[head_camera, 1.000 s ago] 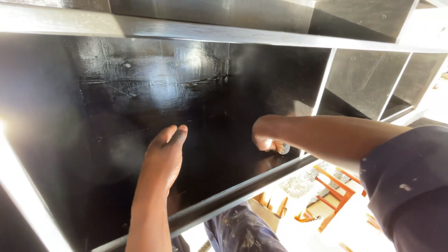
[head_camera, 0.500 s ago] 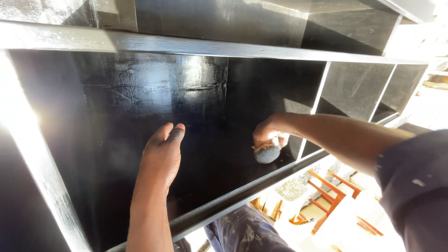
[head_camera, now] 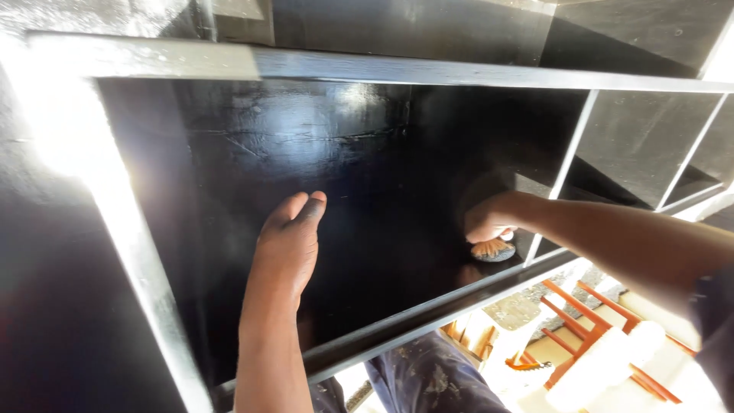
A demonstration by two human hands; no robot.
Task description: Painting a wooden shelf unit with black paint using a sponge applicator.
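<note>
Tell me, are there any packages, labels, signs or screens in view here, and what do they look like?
None in view: no package, label, sign or screen shows.
Only a glossy black shelf unit, the left hand flat inside it, and the right hand gripping a small round pad.

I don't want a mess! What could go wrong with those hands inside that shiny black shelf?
The left hand lies flat on the glossy back panel; if that black coat is wet, it may smudge. The right hand works a small pad deep in the corner, where the forearm could brush the divider.
</note>
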